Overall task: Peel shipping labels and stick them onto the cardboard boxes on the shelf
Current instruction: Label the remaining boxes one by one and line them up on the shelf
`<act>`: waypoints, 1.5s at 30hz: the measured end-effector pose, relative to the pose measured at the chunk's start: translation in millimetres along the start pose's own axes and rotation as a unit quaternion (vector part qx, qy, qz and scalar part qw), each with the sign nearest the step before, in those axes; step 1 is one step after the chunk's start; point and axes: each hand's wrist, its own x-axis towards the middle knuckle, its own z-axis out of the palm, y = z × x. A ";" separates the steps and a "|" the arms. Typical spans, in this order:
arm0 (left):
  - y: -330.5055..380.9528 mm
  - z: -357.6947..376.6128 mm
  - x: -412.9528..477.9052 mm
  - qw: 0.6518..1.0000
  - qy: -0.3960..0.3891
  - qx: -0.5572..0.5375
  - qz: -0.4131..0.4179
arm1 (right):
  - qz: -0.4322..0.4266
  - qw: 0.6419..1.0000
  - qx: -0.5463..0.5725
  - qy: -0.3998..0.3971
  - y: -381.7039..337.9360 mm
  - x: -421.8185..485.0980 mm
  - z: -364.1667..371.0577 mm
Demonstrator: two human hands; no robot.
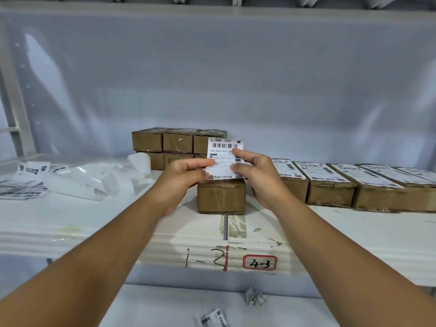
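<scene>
Left hand and right hand fingers pinch a label, barcode over "050-050-V05-22", held just above a box on the shelf. Below the fingers, a tag reads "4-3".

Codes and handwritten numbers

The shipping label reads "050-050-V05-22", its end covered. The shelf front edge bears handwritten "1-3" and a red-bordered sticker with "4-3" struck through. Print on the cardboard boxes is too small to read.
</scene>
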 end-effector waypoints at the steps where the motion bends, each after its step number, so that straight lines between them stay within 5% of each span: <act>1: 0.6 0.3 -0.5 1.000 0.002 -0.008 -0.001 | 0.002 1.000 0.001 -0.004 -0.2 -0.6 0.0; 24: 1.0 2.3 -2.4 1.000 0.019 0.008 -0.013 | -0.021 0.996 -0.088 -0.027 6.9 -1.0 1.8; 45: -2.6 -1.4 -3.5 0.991 0.000 0.132 0.038 | -0.077 0.978 -0.194 -0.017 9.7 1.4 1.5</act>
